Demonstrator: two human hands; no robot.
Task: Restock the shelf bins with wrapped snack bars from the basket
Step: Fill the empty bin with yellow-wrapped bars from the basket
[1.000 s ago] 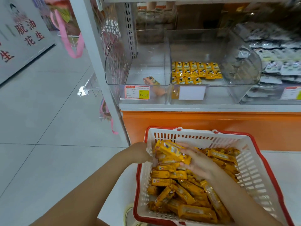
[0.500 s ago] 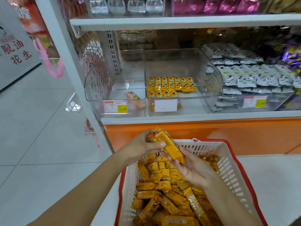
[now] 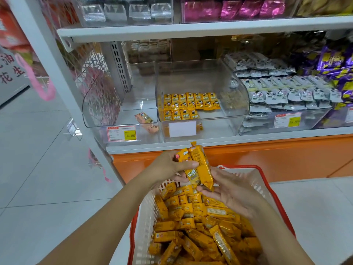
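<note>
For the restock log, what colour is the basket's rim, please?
The basket rim is red, clearest in the head view.

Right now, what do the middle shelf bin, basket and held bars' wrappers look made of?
Shelf bin: clear glossy rigid plastic, perhaps acrylic; contents show through. Basket: white moulded plastic, red rim; slotted walls. Held bars: shiny yellow printed film, probably plastic; crimped end.

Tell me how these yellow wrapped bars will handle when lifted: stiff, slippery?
Probably stiff: the two held bars stand straight in the left hand without sagging. Likely slippery: their glossy film shines. Seemingly light: a thumb-and-finger grip steadies both.
</note>
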